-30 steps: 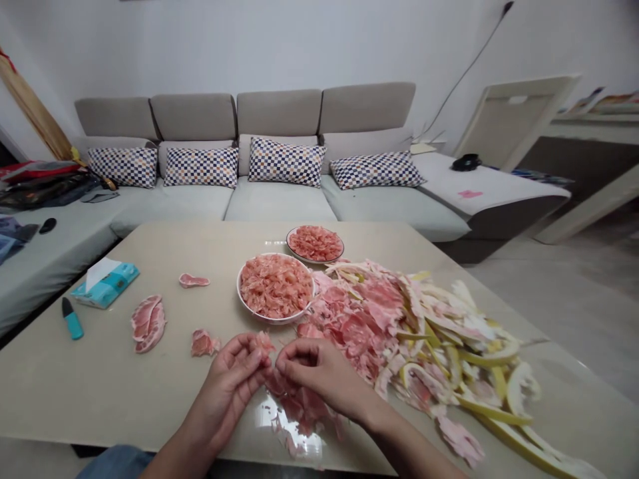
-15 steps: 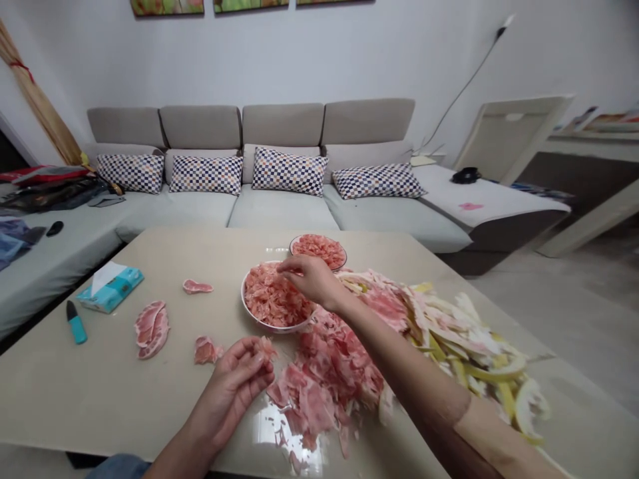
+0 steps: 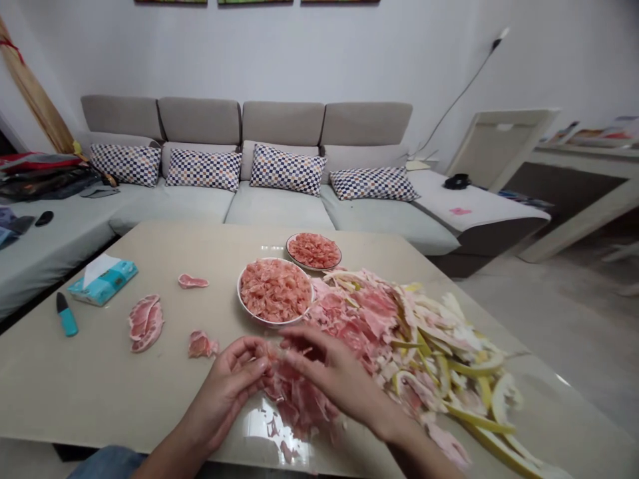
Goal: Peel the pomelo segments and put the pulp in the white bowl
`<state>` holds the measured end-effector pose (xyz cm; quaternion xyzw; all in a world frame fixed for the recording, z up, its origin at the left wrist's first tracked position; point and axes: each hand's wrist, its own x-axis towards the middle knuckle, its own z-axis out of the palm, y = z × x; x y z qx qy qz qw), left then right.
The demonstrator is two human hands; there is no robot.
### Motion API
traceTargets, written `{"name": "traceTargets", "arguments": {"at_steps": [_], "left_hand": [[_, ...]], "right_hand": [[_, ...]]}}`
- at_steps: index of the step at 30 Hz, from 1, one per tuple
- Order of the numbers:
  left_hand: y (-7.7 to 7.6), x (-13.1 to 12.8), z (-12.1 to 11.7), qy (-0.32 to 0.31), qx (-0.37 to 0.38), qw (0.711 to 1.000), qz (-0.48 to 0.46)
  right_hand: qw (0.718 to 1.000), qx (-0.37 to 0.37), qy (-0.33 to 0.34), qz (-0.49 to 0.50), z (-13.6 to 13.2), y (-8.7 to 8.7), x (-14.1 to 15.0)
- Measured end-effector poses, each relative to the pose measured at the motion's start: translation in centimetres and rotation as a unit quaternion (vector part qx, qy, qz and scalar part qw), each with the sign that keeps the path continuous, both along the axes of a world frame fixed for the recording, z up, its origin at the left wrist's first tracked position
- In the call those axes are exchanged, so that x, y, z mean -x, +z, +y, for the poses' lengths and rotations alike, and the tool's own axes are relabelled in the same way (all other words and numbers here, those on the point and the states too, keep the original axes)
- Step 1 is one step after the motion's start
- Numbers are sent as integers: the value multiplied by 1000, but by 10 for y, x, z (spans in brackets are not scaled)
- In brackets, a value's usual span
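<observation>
The left hand (image 3: pixel 230 378) pinches pulp (image 3: pixel 272 353) on the near side of the bowl (image 3: pixel 264 322) (probably light, wet, fragile, best held by an edge); whether the half-curled right hand (image 3: pixel 335 370) grips any, I can't tell

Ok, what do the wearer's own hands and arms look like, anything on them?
Left hand and right hand are both bare: no gloves, no rings or watch that I can see. No sleeves show on the forearms in frame. Some blue cloth shows at the bottom left edge, possibly clothing.
</observation>
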<state>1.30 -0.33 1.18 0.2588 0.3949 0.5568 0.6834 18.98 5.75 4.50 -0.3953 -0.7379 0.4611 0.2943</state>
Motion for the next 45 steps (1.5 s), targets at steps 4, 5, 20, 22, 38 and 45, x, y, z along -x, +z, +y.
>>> {"name": "traceTargets", "arguments": {"at_steps": [4, 5, 20, 22, 38, 45], "left_hand": [[-2, -10, -5, -55, -43, 996, 56], [-3, -12, -5, -58, -48, 995, 65], [-10, -15, -1, -50, -64, 988, 135], [-10, -15, -1, -42, -71, 986, 144], [-11, -9, -1, 74, -107, 982, 138], [-3, -9, -4, 11, -58, 997, 45]], "right_hand": [[995, 77, -36, 42, -23, -19, -4], [994, 86, -41, 51, -24, -21, -4], [922, 334, 1, 197, -22, -37, -4], [917, 338, -2, 210, -23, -38, -2], [874, 346, -103, 325, -26, -40, 6], [902, 305, -77, 295, -20, -38, -2]]}}
